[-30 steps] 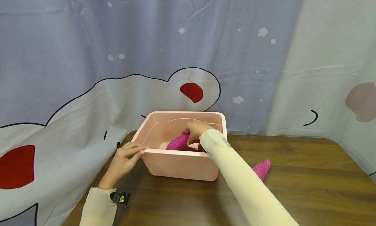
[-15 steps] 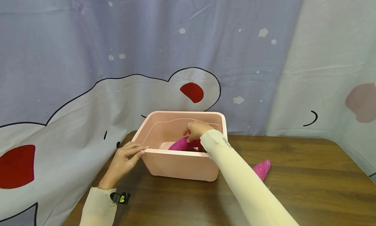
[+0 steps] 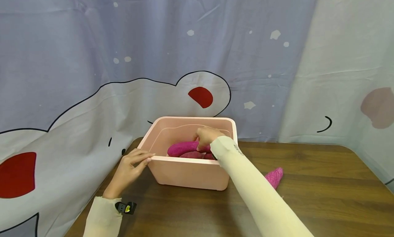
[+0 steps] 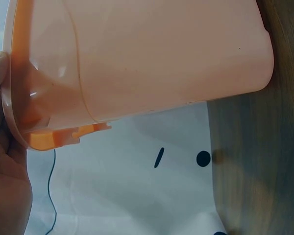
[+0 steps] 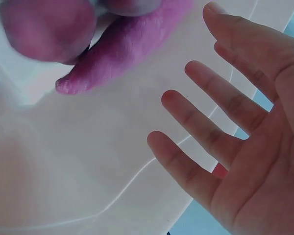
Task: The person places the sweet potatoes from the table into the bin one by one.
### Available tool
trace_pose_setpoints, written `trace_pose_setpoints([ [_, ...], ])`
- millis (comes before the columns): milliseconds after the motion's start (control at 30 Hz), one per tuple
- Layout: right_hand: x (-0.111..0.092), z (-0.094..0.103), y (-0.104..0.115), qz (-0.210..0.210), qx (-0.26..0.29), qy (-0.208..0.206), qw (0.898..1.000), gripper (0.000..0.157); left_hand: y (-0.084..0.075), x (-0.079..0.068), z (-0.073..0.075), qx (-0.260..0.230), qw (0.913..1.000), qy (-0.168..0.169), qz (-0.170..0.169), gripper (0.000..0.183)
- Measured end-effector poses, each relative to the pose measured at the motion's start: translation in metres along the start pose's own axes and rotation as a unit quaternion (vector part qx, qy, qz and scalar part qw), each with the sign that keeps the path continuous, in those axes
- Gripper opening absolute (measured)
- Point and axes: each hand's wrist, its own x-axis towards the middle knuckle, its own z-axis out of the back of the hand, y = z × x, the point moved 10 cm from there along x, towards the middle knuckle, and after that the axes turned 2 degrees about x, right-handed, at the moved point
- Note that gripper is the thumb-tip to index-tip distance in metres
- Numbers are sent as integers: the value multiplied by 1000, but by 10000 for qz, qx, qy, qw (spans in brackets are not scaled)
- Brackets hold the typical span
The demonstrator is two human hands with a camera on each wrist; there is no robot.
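A pink plastic bin (image 3: 188,172) stands on the table, and my left hand (image 3: 130,168) grips its near left rim. In the left wrist view that hand (image 4: 7,181) has thumb and fingers at the bin's edge (image 4: 7,98). Inside the bin reaches my right hand (image 3: 207,136), above a long purple sweet potato (image 3: 183,148). Reddish sweet potatoes (image 3: 192,155) lie beside it, partly hidden by the front wall. The right wrist view shows the right hand (image 5: 240,127) with fingers spread and holding nothing, apart from the purple sweet potato (image 5: 117,54) and a rounded reddish one (image 5: 49,27).
Another purple sweet potato (image 3: 274,178) lies on the wooden table (image 3: 323,196), partly covered by the right sleeve (image 3: 255,189). Behind the table hangs a printed curtain (image 3: 147,42), close to the bin's back.
The long purple sweet potato has come to lie more level in the bin, its end farther left. My right hand has let go of it. My left hand has stayed on the rim.
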Motion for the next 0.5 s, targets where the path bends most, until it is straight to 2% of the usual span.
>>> trace_pose_setpoints([
  [500, -6, 4, -1, -173, -98, 25, 9998, 40, 0, 0, 0, -63, 10000, -19, -30, 26],
])
